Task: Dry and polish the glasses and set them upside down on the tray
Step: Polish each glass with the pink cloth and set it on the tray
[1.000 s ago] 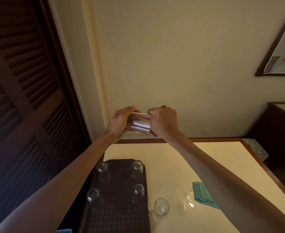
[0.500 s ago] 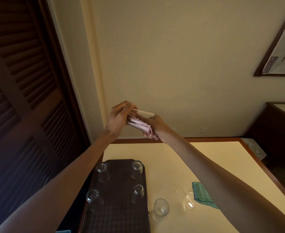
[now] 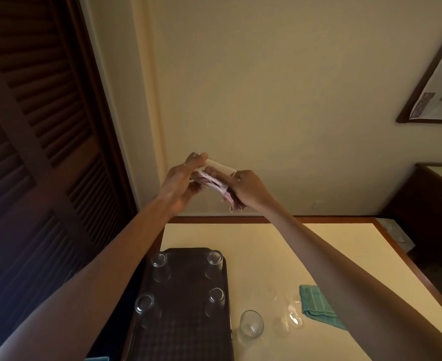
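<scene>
I hold a clear glass [image 3: 218,168] up in front of the wall, lying on its side between both hands. My left hand [image 3: 182,182] grips its left end. My right hand [image 3: 247,187] grips a pink cloth [image 3: 220,187] that is pushed into and under the glass. Below on the table, a dark tray [image 3: 186,332] carries several glasses upside down, such as one at the far left [image 3: 159,265] and one at the near right [image 3: 216,299]. Another glass [image 3: 251,325] stands upright on the table, right of the tray.
A folded teal cloth [image 3: 316,307] lies on the cream table [image 3: 293,254], with water drops [image 3: 291,317] between it and the upright glass. Dark louvred doors fill the left. A dark cabinet [image 3: 433,201] stands at the right, a framed picture [image 3: 439,79] above it.
The hands shifted a little on the glass and the right hand turned. The pink cloth now shows in and under the glass, where the right hand's knuckles covered it.
</scene>
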